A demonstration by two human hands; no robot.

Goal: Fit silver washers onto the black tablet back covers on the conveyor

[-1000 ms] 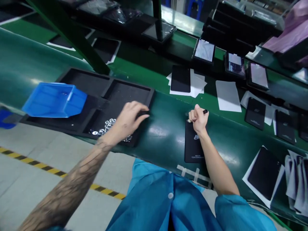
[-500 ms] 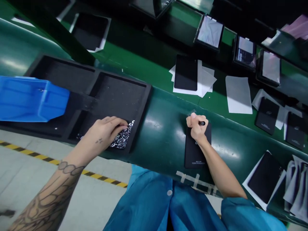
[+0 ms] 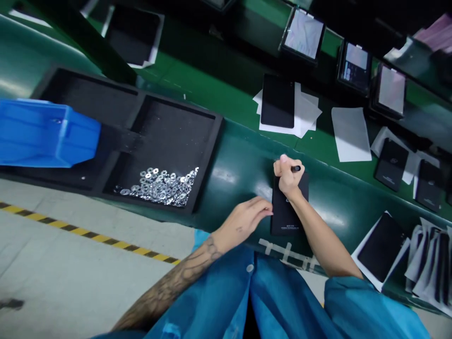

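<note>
My left hand [image 3: 245, 219] hovers at the left edge of a black tablet [image 3: 286, 221], its fingers loosely together; I cannot tell if they hold anything small. The tablet lies back up on a dark green conveyor belt [image 3: 240, 176]. My right hand [image 3: 287, 176] rests on the tablet's top edge, gripping a black pen-like tool [image 3: 295, 168] whose tip is hidden in my fist. Left of my hands, a pile of silver metal washers [image 3: 157, 188] lies in a compartment of a black foam tray [image 3: 169, 106].
A blue plastic bin [image 3: 45, 134] sits on the tray's left side. Further black tablets on white sheets [image 3: 381, 247] lie to the right, and several lit tablets [image 3: 303, 34] stand on the far belt. A green frame beam [image 3: 88, 35] crosses the far left. Below lies a grey floor with a yellow-black line [image 3: 84, 233].
My left hand has left the washers and moved right to the tablet's edge. The washers lie uncovered now. My right hand stays on the tablet, and the view has tilted slightly.
</note>
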